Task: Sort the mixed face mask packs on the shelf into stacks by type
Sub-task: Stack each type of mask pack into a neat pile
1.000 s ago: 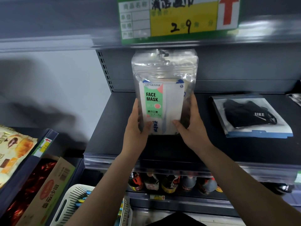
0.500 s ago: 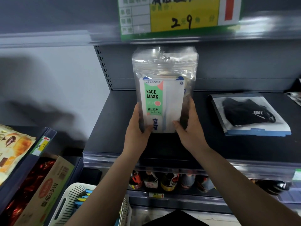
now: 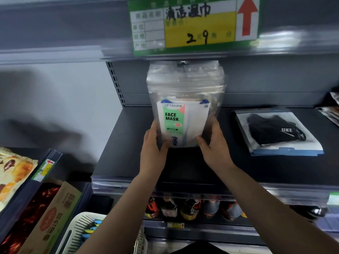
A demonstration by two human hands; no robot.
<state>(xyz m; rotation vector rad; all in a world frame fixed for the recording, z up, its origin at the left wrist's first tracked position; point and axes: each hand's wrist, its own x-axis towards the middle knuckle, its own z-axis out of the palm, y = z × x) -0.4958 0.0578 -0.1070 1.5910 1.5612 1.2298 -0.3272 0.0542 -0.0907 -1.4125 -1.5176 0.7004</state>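
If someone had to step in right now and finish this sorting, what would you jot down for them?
Left hand and right hand: together hold a bundle of clear "FACE MASK" packs upright on the dark shelf, one at each lower side.
Black mask pack: lies flat, apart, to the right.
More packs at the far right edge, type unclear.
Done: two types separated.
Left: set the bundle down, sort the far-right ones.

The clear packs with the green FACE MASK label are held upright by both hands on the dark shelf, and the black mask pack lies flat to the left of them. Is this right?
One detail is wrong: the head view shows the black mask pack lying flat to the right of the clear packs, not left. The left hand and right hand do hold them upright on the dark shelf.
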